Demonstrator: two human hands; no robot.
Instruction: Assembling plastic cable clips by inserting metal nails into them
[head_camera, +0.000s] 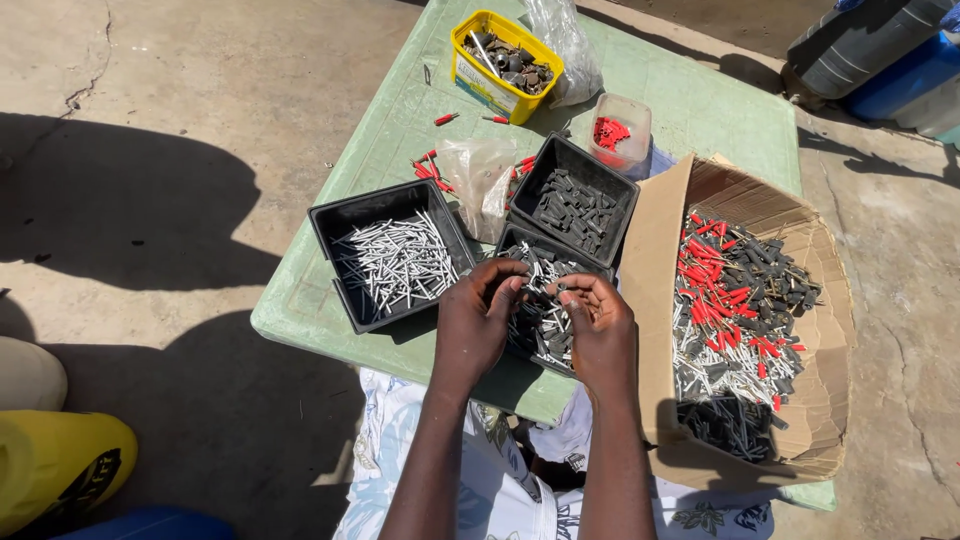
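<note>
I am seeing both hands meeting over the near black tray (530, 262) of mixed grey and silver pieces, which is sitting on the green tabletop (400, 110). The left hand (478, 318) is pinching its grip together on a small piece at about 1 o'clock; the right hand (598, 325) is curling its fingers toward 10 o'clock. I cannot tell that piece's long axis. Both forearms are rising from 6 o'clock, wrists bent down, with the left grip sitting nearer the tray's heap.

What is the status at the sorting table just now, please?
Left hand and right hand together, pinching small parts above the black tray of mixed pins. Tray of silver pins left, cardboard box right. Nothing obstructing.
</note>
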